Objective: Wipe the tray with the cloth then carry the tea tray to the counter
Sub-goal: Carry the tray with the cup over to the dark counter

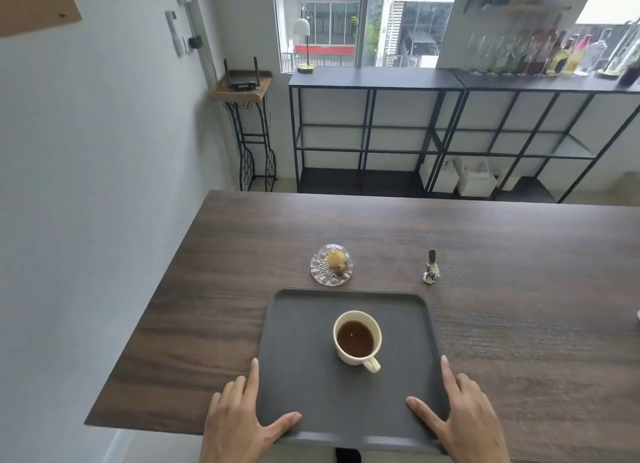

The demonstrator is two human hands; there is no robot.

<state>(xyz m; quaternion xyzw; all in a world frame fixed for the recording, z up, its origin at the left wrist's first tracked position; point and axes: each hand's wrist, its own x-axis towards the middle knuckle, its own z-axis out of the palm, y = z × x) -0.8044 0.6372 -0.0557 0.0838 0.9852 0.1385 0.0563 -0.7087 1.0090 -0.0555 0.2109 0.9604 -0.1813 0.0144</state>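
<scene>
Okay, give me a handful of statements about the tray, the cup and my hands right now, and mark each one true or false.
1. Both hands grip the near corners of the tray. True: the left hand and the right hand each have a thumb on top of it.
2. The cup is empty. False: it holds dark liquid.
3. The cup's handle points toward the person. True.
4. The glass dome dish sits on the tray. False: it stands on the table, just beyond the tray's far edge.
5. A cloth lies on the tray. False: no cloth is in view.
</scene>
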